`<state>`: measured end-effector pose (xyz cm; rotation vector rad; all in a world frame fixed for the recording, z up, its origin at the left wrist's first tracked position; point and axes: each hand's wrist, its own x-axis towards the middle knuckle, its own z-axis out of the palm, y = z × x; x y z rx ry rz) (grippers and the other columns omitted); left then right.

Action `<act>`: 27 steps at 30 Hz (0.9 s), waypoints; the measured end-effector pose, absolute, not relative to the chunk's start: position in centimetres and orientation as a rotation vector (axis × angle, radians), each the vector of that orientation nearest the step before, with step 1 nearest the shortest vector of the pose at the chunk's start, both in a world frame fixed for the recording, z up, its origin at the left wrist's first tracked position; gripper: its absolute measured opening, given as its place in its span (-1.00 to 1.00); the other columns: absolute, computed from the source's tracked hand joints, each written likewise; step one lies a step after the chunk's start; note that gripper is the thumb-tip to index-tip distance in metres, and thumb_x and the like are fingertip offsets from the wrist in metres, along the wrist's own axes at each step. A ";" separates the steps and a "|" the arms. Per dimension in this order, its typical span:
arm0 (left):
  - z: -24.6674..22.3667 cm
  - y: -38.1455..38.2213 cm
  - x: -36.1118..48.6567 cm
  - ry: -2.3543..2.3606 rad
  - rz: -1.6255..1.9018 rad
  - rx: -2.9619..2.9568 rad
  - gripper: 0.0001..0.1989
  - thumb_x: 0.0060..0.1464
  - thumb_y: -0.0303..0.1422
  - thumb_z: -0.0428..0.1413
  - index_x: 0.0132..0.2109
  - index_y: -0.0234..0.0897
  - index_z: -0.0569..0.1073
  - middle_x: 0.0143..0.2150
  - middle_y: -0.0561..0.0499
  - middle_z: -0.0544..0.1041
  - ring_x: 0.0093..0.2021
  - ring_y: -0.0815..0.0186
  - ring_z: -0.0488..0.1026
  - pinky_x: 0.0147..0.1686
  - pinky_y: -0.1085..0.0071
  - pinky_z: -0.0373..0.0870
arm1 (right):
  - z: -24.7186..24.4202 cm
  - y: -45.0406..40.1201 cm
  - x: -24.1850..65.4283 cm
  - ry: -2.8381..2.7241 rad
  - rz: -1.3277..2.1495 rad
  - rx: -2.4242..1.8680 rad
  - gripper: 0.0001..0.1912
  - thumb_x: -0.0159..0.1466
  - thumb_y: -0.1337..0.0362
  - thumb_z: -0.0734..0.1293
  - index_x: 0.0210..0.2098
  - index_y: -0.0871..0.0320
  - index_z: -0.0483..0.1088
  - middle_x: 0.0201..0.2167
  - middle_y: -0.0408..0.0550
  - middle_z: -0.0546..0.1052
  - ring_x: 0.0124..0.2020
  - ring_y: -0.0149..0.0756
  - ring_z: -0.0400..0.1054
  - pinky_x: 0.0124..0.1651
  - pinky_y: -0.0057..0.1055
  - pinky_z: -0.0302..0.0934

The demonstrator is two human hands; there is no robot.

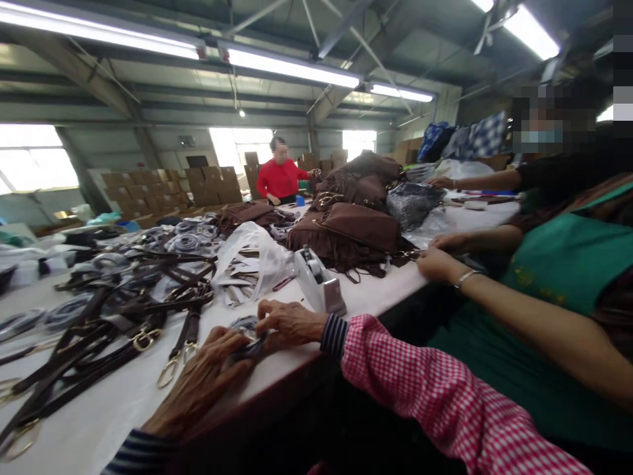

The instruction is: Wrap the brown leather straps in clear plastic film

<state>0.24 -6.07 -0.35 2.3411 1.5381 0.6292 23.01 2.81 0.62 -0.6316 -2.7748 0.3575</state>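
Note:
Near the front edge of the white table (119, 409), a small coiled strap (244, 324) with a greyish wrapping lies between my two hands. My left hand (205, 373) curls over its near left side, its fingers pressed on the coil. From the right, my right hand (294, 322) has its bent fingers closed on the coil's other edge. Part of the strap is hidden under the fingers. Dark brown straps (143, 307) with gold-coloured clips lie loose just left of my left hand. A tape dispenser (312, 269) stands beyond my right hand.
Grey-wrapped coils (185, 243) cover the left of the table. A clear plastic bag (252, 247) holds pale strips. Brown fringed bags (353, 227) are piled at centre. A co-worker's hands (442, 260) work on the right; another person in red (279, 178) stands across the table.

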 end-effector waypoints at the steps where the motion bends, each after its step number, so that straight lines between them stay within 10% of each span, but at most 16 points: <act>1: -0.4 -5.9 0.3 1.574 0.620 2.345 -0.68 0.25 -0.05 0.13 0.01 -0.06 0.58 -0.05 -0.02 0.53 -0.08 0.10 0.48 -0.02 0.18 0.43 | 0.5 2.8 23.0 -2.762 0.359 -0.642 -0.81 0.34 0.14 0.46 -0.09 0.05 0.57 0.02 -0.09 0.40 -0.03 -0.24 0.38 -0.13 -0.40 0.19; 16: -1.8 -7.0 2.8 1.672 0.747 2.589 -0.81 0.36 -0.24 0.09 -0.15 -0.22 0.53 -0.14 -0.08 0.58 -0.06 0.10 0.37 -0.08 0.20 0.34 | -0.7 0.7 25.5 -2.386 0.505 -0.642 -0.75 0.38 0.16 0.42 0.03 0.04 0.54 0.00 -0.03 0.48 0.05 -0.15 0.38 0.10 -0.25 0.25; 21: -1.6 -6.3 3.8 1.744 0.738 2.568 -0.81 0.34 -0.29 0.12 -0.27 -0.27 0.46 -0.20 -0.09 0.55 -0.06 0.09 0.37 -0.10 0.20 0.34 | 0.2 1.1 26.4 -1.997 0.496 -0.813 -0.79 0.42 0.15 0.33 -0.20 0.11 0.56 -0.21 -0.06 0.54 -0.23 -0.24 0.43 -0.26 -0.37 0.24; 27: -1.5 -5.9 4.3 1.719 0.770 2.541 -0.85 0.29 -0.28 0.19 -0.25 -0.24 0.49 -0.14 -0.02 0.58 0.00 0.14 0.37 -0.05 0.24 0.33 | 3.6 4.1 20.3 -2.261 0.286 -0.921 -0.75 0.46 0.23 0.26 -0.25 0.15 0.55 -0.19 -0.05 0.57 -0.20 -0.29 0.45 -0.09 -0.39 0.25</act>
